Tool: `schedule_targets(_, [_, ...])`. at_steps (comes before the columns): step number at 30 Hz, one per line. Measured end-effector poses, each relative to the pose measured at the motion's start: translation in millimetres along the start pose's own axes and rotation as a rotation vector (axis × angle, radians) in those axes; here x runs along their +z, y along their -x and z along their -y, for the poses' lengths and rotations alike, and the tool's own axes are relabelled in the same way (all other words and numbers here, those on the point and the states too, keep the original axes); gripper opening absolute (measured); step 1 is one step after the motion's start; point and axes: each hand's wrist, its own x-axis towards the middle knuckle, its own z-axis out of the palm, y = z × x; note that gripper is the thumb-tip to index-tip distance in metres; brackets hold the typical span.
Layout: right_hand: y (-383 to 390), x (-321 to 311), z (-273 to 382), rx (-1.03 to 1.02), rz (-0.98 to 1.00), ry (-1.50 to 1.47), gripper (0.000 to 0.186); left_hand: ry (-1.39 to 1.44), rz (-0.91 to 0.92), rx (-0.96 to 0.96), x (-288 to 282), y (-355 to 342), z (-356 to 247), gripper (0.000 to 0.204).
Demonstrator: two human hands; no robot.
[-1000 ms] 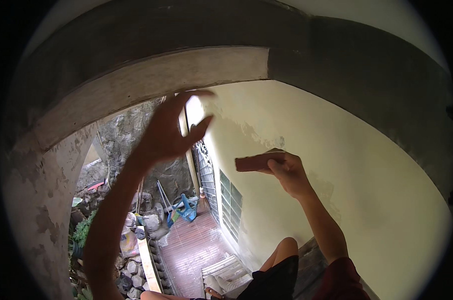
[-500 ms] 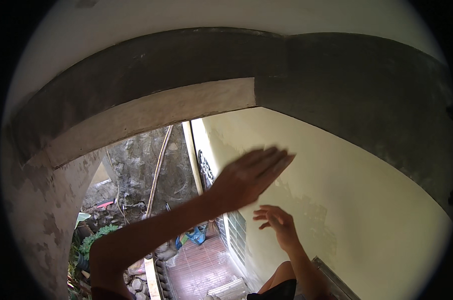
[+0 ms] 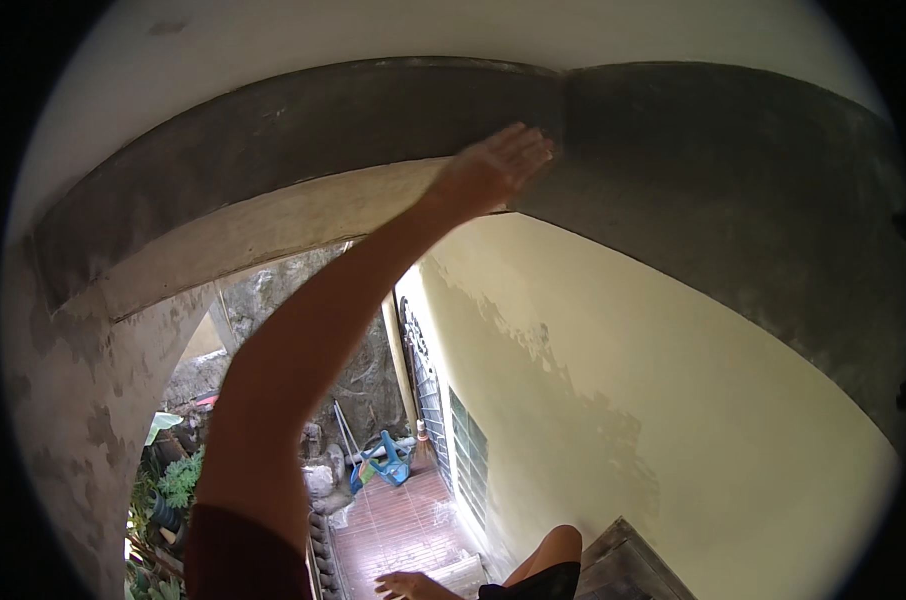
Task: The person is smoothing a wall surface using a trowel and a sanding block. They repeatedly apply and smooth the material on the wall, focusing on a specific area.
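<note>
My left hand (image 3: 491,172) is raised at the end of a stretched arm, its fingers straight and close together, slightly blurred. It overlaps the dark grey painted band (image 3: 393,115) beside the corner where two wall faces meet. Whether the palm touches the surface I cannot tell. Nothing shows in this hand. Down at the lower edge my right hand (image 3: 409,584) is partly cut off, with its fingers stretched toward the left and nothing visible in them. Behind it lies the reddish tiled floor (image 3: 403,520).
A pale yellow wall (image 3: 733,400) with peeling patches fills the right. Below stand a broom (image 3: 422,440), a blue plastic item (image 3: 391,462) and a barred window (image 3: 470,450). Green plants (image 3: 181,480) grow at lower left. A dark wooden-looking panel (image 3: 628,565) is near my knee (image 3: 561,546).
My left hand has risen from in front of the yellow wall to the dark band. My right hand has dropped down and leftward to the lower edge.
</note>
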Motion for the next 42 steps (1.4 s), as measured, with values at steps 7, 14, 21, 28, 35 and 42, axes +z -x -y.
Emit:
schedule_targets(7, [-21.8, -15.1, -50.0, 0.100, 0.073, -0.040, 0.040, -0.105, 0.107, 0.109, -37.4, 62.1, 53.2, 0.064])
schedule_targets(14, [7.3, -63.8, -31.7, 0.171, -0.197, 0.016, 0.037, -0.218, 0.133, 0.131, -17.2, 19.4, 20.1, 0.063])
schedule_targets(21, [-3.9, -98.3, -91.1, 0.188, -0.230, -0.169, 0.038, -0.304, 0.123, 0.074, 1.2, -15.0, -5.3, 0.055])
schedule_targets(28, [-7.6, -102.3, -86.6, 0.141, -0.226, -0.197, 0.038, -0.417, 0.365, 0.235, -37.3, 55.5, 33.8, 0.042])
schedule_targets(35, [2.5, -98.1, -58.8, 0.164, -0.263, -0.094, 0.040, -0.343, 0.208, 0.225, -25.8, 23.5, 23.6, 0.035])
schedule_targets(42, [14.6, -102.1, -53.5, 0.089, -0.277, -0.101, 0.041, -0.339, 0.121, 0.177, -14.1, 13.4, 18.1, 0.041])
